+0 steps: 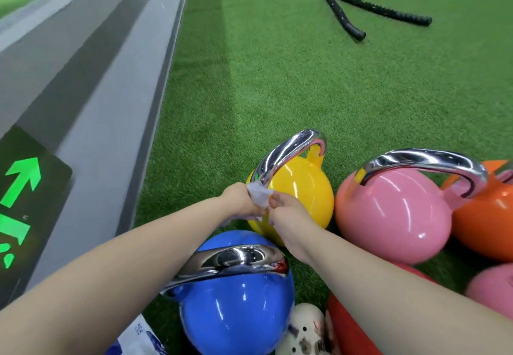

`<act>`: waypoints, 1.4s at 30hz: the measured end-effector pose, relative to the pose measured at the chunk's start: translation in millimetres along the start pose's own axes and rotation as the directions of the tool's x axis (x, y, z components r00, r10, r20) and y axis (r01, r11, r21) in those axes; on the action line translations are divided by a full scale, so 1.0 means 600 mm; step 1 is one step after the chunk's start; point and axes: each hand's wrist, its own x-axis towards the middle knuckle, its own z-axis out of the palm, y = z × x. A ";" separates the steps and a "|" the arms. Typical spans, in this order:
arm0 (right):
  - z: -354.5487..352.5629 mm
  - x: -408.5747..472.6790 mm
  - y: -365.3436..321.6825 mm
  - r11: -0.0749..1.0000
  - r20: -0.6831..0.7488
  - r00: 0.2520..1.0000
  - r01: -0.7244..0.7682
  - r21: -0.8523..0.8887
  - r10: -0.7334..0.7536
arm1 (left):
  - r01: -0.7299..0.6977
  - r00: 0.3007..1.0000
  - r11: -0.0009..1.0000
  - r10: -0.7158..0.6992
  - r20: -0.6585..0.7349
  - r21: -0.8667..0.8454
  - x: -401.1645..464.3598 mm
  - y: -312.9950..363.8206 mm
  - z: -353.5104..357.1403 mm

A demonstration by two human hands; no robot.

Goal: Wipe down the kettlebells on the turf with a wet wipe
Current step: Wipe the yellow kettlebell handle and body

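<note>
**Both hands hold the wipe at the yellow kettlebell's handle**

The left hand [241,198] is closed around a white wet wipe [258,194], and it presses the wipe against the near end of the chrome handle [286,157] of the yellow kettlebell [302,196]. The right hand [288,210] meets it from the other side, and its fingertips pinch the lower edge of the same wipe. The two hands are touching, or almost touching; the fingers are blurred, so I cannot tell exactly how many of them hold the wipe.

The yellow kettlebell stands on the green turf [305,82] directly under and beyond the hands. To the right of the right hand is a pink kettlebell [394,215] with a chrome handle, and an orange kettlebell [488,215] is just behind it, touching it. Below both forearms, nearer to the person, stands a blue kettlebell [238,304]. A red kettlebell [349,324] lies under the right forearm, and a second pink one [491,285] shows at the right edge.

Near the left elbow lies a blue and white packet [141,338]. Far beyond the hands, two ends of a black rope [349,18] lie on the turf. On the left of the left arm runs a grey ledge [91,82] with a green arrow sign [25,185].
</note>
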 end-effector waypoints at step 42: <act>0.057 -0.155 -0.065 0.546 0.480 0.788 0.615 -0.569 -0.387 | -0.088 0.800 0.877 -0.220 -0.558 -0.472 -0.323 -0.223 -0.018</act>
